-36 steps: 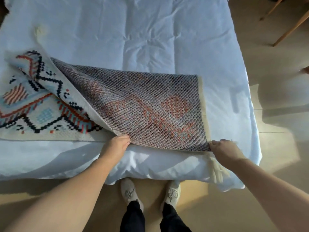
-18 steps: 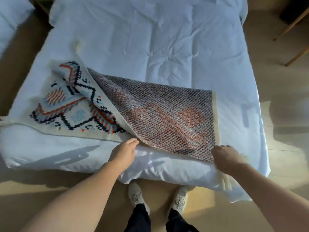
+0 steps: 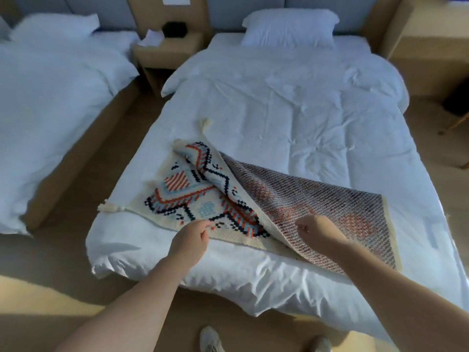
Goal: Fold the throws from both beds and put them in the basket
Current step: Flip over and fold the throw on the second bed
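Observation:
A woven throw (image 3: 198, 199) with a black, orange and blue pattern lies on the near end of the white bed (image 3: 291, 118). Its right half is folded over, showing the dark reverse side (image 3: 330, 207). Cream tassels (image 3: 111, 207) hang at its left corners. My left hand (image 3: 190, 240) hovers at the throw's near cream edge with thumb and fingers curled close together. My right hand (image 3: 317, 232) sits over the reverse side beside the fold line, fingers curled. Whether either hand grips cloth is unclear. No basket is in view.
A second white bed (image 3: 50, 97) stands to the left across a strip of wooden floor (image 3: 106, 138). A nightstand (image 3: 167, 49) sits between the headboards. A pillow (image 3: 289, 26) lies at the head of the near bed. My shoes (image 3: 210, 339) show below.
The view has tilted up, taking in both beds. Both hands have left the throw's near corners and moved leftward, the right one now beside the fold and the left one over the patterned part.

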`<state>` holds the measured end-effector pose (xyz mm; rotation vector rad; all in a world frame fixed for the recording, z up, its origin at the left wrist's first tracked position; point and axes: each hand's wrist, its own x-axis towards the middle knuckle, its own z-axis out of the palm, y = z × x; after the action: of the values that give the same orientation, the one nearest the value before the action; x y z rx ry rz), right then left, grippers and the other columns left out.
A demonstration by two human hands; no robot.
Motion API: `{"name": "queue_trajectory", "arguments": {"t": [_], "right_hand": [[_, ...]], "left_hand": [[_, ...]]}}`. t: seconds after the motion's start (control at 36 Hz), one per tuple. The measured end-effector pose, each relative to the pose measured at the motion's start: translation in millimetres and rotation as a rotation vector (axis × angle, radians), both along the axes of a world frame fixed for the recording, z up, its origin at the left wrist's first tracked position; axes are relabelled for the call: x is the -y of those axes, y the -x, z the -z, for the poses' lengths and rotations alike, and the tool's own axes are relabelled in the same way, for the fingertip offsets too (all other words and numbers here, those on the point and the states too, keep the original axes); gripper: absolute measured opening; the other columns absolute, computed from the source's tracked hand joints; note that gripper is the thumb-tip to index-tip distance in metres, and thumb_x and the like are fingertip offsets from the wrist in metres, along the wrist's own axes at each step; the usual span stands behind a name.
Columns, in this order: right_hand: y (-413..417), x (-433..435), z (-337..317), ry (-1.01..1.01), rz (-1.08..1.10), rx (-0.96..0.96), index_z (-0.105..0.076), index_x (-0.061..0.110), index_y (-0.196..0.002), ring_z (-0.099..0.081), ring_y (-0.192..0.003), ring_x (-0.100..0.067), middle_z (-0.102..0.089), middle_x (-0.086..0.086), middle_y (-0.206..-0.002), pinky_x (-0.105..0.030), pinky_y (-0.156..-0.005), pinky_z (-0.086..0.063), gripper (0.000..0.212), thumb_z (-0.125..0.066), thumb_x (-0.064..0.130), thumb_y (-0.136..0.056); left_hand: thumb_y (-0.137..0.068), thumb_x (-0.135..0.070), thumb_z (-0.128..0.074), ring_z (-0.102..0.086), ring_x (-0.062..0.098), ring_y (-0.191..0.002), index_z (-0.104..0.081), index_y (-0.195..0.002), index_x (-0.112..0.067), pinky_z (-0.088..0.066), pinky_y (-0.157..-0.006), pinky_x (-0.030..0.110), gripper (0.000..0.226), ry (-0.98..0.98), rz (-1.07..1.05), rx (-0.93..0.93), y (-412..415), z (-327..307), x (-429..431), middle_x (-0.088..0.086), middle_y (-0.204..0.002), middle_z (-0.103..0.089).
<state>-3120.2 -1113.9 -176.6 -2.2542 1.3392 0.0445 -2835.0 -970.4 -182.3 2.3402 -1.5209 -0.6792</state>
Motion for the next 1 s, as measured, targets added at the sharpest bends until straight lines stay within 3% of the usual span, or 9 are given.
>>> {"name": "queue_trajectory", "arguments": {"t": [0.11, 0.22, 0.28, 0.36, 0.47, 0.58, 0.78, 0.89, 1.0], "right_hand": [[-68.7, -14.5, -7.3, -0.046, 0.051, 0.005, -0.047, 0.013, -0.06, -0.048, -0.057, -0.021, -0.051, -0.004, -0.058, -0.03, -0.052, -0.037, 0.024, -0.049, 0.005, -0.083], [-114.7, -20.0, -4.1, -0.11, 0.084, 0.017, -0.062, 0.023, -0.07, -0.059, -0.068, -0.024, -0.063, 0.001, -0.067, -0.031, -0.06, -0.045, 0.024, -0.051, 0.011, -0.088], [-136.6, -16.7, 2.2, -0.115, 0.105, 0.018, -0.067, 0.011, -0.082, -0.064, -0.07, -0.025, -0.069, -0.003, -0.074, -0.033, -0.062, -0.049, 0.019, -0.05, 0.012, -0.088], [-164.1, -6.4, 13.5, -0.144, 0.141, 0.032, -0.067, 0.003, -0.087, -0.067, -0.076, -0.029, -0.07, -0.012, -0.08, -0.037, -0.064, -0.053, 0.02, -0.049, 0.013, -0.087], [-199.1, 23.1, 27.0, -0.178, 0.191, 0.062, -0.067, -0.001, -0.1, -0.066, -0.093, -0.031, -0.07, -0.018, -0.1, -0.048, -0.083, -0.054, 0.025, -0.049, 0.012, -0.088], [-234.7, 56.2, 34.2, -0.217, 0.219, 0.061, -0.067, 0.003, -0.107, -0.064, -0.096, -0.03, -0.069, -0.014, -0.109, -0.045, -0.087, -0.053, 0.027, -0.049, 0.015, -0.092], [-300.9, 114.0, 56.0, -0.277, 0.235, 0.004, -0.053, 0.013, -0.135, -0.055, -0.118, -0.025, -0.057, -0.007, -0.133, -0.035, -0.096, -0.046, 0.041, -0.049, 0.02, -0.095], [-344.0, 150.6, 81.0, -0.291, 0.267, -0.029, -0.048, 0.016, -0.138, -0.058, -0.112, -0.024, -0.053, -0.007, -0.137, -0.03, -0.086, -0.047, 0.043, -0.047, 0.019, -0.095], [-387.7, 187.1, 112.6, -0.267, 0.337, -0.055, -0.04, 0.017, -0.144, -0.057, -0.114, -0.026, -0.049, -0.008, -0.141, -0.029, -0.082, -0.046, 0.049, -0.046, 0.016, -0.095]], "left_hand": [[-0.096, -0.016, -0.043, -0.053, 0.017, -0.119, -0.054, -0.131, -0.019, -0.046, -0.095, 0.032, 0.037, 0.021, 0.009, -0.012, -66.5, -9.7, -13.1, -0.002, -0.133, -0.056], [-0.097, -0.017, -0.043, -0.055, 0.019, -0.115, -0.055, -0.129, -0.02, -0.048, -0.091, 0.033, 0.035, 0.011, 0.019, 0.02, -113.0, -14.1, -13.6, -0.002, -0.132, -0.056], [-0.097, -0.017, -0.043, -0.054, 0.019, -0.117, -0.054, -0.13, -0.02, -0.047, -0.092, 0.032, 0.035, -0.007, 0.026, 0.021, -134.9, -12.3, -10.2, -0.002, -0.134, -0.054], [-0.096, -0.018, -0.045, -0.055, 0.019, -0.116, -0.054, -0.13, -0.02, -0.047, -0.092, 0.032, 0.035, -0.017, 0.017, -0.002, -161.4, -2.8, -0.1, 0.0, -0.134, -0.055], [-0.097, -0.019, -0.046, -0.054, 0.018, -0.117, -0.054, -0.131, -0.019, -0.046, -0.093, 0.031, 0.036, -0.03, 0.007, -0.031, -183.9, 8.9, 18.5, -0.001, -0.134, -0.054], [-0.096, -0.017, -0.047, -0.055, 0.016, -0.116, -0.055, -0.13, -0.017, -0.046, -0.091, 0.027, 0.034, -0.014, 0.013, -0.046, -206.3, 18.2, 36.3, 0.0, -0.132, -0.055], [-0.095, -0.016, -0.05, -0.057, 0.017, -0.112, -0.059, -0.125, -0.016, -0.045, -0.087, 0.024, 0.031, -0.028, 0.023, -0.016, -258.7, 41.9, 69.1, 0.0, -0.125, -0.061], [-0.094, -0.015, -0.049, -0.059, 0.018, -0.106, -0.059, -0.125, -0.016, -0.049, -0.085, 0.029, 0.032, -0.04, 0.07, -0.01, -295.1, 69.1, 98.8, 0.002, -0.121, -0.062], [-0.095, -0.016, -0.048, -0.057, 0.016, -0.11, -0.057, -0.127, -0.016, -0.045, -0.089, 0.025, 0.034, -0.034, 0.138, -0.046, -332.8, 104.2, 132.8, 0.001, -0.125, -0.06]]}}
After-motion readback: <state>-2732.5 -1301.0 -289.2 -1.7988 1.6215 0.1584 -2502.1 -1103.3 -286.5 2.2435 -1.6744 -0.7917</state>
